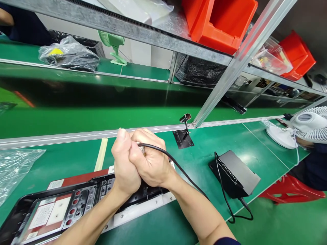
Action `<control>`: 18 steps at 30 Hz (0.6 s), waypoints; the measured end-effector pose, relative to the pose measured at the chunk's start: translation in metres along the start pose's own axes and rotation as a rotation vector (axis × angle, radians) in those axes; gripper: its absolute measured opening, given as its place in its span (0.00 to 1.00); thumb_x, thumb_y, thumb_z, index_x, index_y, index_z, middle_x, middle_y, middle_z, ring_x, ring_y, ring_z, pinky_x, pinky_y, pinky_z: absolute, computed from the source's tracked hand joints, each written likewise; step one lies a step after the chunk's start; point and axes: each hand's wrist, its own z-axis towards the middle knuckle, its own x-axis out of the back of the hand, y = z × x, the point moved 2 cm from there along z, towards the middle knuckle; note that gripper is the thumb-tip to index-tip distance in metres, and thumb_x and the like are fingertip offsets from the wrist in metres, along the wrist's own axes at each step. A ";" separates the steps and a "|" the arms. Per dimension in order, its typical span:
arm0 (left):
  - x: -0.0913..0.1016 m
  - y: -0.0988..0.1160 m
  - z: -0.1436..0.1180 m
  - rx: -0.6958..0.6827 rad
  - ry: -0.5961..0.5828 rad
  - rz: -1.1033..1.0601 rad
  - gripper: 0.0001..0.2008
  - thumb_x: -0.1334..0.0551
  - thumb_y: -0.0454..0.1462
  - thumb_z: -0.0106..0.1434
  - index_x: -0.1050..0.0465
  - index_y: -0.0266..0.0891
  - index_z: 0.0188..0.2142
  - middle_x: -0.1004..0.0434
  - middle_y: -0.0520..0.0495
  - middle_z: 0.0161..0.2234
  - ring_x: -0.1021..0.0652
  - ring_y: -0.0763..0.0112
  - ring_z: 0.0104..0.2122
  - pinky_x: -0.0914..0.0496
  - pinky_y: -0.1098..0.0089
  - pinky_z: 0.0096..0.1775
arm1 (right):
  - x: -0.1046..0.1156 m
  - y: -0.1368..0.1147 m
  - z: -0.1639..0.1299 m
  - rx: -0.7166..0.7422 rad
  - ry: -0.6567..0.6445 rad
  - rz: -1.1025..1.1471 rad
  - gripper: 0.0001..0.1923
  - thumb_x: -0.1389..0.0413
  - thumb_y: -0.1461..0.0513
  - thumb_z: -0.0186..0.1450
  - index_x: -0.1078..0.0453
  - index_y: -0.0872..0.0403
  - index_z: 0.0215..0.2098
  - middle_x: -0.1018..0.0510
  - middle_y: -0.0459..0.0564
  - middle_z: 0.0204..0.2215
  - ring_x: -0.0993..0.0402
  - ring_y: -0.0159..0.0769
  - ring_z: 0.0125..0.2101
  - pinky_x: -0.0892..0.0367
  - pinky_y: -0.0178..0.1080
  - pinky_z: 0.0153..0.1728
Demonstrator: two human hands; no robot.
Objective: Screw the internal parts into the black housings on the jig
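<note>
- Gripping 1 corded tool (142, 148) together, left hand (124, 163) and right hand (150, 163) clamp it above the black tray (58, 207).
- Judged step: pressing down; next needs steady, upright pressure.

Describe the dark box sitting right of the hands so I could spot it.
On the green workbench, look right of the clasped right hand. The dark box is a flat slab with a vented front edge, trailing a black cable off the bench edge.
</note>
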 end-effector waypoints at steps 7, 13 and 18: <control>0.001 -0.004 -0.001 0.061 0.025 -0.063 0.31 0.44 0.58 0.77 0.37 0.45 0.21 0.39 0.52 0.21 0.39 0.68 0.22 0.31 0.60 0.28 | -0.001 0.001 0.000 0.013 0.012 0.007 0.16 0.52 0.57 0.78 0.44 0.47 0.31 0.27 0.44 0.29 0.31 0.36 0.32 0.29 0.42 0.40; 0.001 -0.007 -0.001 0.006 0.096 -0.050 0.34 0.40 0.63 0.72 0.40 0.44 0.20 0.42 0.54 0.19 0.43 0.70 0.20 0.42 0.63 0.21 | -0.003 0.003 -0.002 0.007 -0.015 -0.041 0.15 0.54 0.55 0.78 0.42 0.47 0.32 0.24 0.46 0.31 0.27 0.36 0.35 0.25 0.42 0.45; 0.002 -0.009 -0.003 0.035 0.104 -0.067 0.34 0.41 0.63 0.72 0.44 0.45 0.21 0.42 0.54 0.20 0.41 0.69 0.21 0.39 0.63 0.23 | -0.004 0.004 -0.002 0.014 -0.009 -0.028 0.15 0.54 0.54 0.78 0.42 0.47 0.33 0.24 0.46 0.31 0.27 0.36 0.35 0.25 0.42 0.44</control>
